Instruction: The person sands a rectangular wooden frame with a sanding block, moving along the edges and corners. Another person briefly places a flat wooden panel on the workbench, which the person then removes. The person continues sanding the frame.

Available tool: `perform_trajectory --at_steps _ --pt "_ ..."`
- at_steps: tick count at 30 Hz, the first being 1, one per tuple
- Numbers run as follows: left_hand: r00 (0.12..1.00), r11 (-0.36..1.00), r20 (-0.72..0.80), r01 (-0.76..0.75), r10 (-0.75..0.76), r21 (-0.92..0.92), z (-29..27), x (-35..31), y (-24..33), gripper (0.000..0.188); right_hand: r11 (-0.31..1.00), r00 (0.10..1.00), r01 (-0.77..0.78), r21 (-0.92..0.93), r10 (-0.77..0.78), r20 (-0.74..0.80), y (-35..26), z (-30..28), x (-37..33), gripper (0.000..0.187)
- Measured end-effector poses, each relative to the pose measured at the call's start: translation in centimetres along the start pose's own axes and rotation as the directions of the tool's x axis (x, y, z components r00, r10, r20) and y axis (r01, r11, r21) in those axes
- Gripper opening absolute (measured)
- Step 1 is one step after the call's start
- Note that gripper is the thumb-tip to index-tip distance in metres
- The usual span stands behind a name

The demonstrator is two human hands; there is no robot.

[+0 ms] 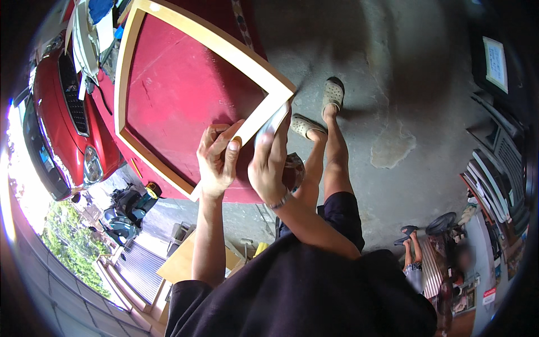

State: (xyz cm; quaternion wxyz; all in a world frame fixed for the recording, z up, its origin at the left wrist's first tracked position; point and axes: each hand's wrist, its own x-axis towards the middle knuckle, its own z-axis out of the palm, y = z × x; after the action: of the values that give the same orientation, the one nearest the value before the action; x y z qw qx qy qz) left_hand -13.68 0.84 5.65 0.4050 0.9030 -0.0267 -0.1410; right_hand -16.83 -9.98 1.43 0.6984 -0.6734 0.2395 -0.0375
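Observation:
A pale wooden frame [205, 25] is tilted over a red-topped table [174, 84], one corner pointing to the right. My left hand [216, 160] grips the frame's near side, thumb on the face and fingers curled round the inner edge. At the right of it, my right hand [269, 165] is closed on a thin pale pad [273, 121] pressed along the outer edge, close to the corner. That pad and the fingertips are smeared by motion, so its exact kind is unclear.
Papers and tools [87, 45] crowd the table's far left end. Beyond stands a red car [62, 112]. A yellow tape measure [152, 190] lies at the table's near left edge. Stacked panels [485, 180] line the right side. Another person [414, 264] is at lower right.

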Motion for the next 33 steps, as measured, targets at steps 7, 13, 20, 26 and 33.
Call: perform_trajectory --at_steps 7,13,20,26,33 --pt "0.998 0.997 -0.033 -0.051 0.053 0.059 -0.2 0.2 0.1 0.029 0.997 0.997 -0.074 0.02 0.075 -0.02 -1.3 -1.0 3.7 0.062" --pt "0.992 0.975 -0.055 -0.105 0.118 0.198 -0.5 -0.7 -0.6 0.034 0.992 0.982 -0.124 0.013 0.124 -0.142 -2.8 -1.5 5.7 0.069" --pt "0.976 0.896 -0.015 -0.196 0.219 0.399 6.4 2.4 6.9 0.083 0.996 0.99 0.082 -0.036 -0.085 -0.116 -0.8 -13.1 10.9 0.07" --pt "0.849 0.852 0.193 -0.515 0.492 0.092 7.8 -1.2 5.1 0.039 0.958 0.974 0.208 -0.195 -0.186 0.126 -2.5 -14.5 11.5 0.061" --pt "0.975 0.89 -0.129 -0.109 0.183 0.442 -0.9 -4.8 0.2 0.062 0.894 0.694 0.402 -0.2 -0.154 0.703 -4.8 -10.9 14.5 0.048"
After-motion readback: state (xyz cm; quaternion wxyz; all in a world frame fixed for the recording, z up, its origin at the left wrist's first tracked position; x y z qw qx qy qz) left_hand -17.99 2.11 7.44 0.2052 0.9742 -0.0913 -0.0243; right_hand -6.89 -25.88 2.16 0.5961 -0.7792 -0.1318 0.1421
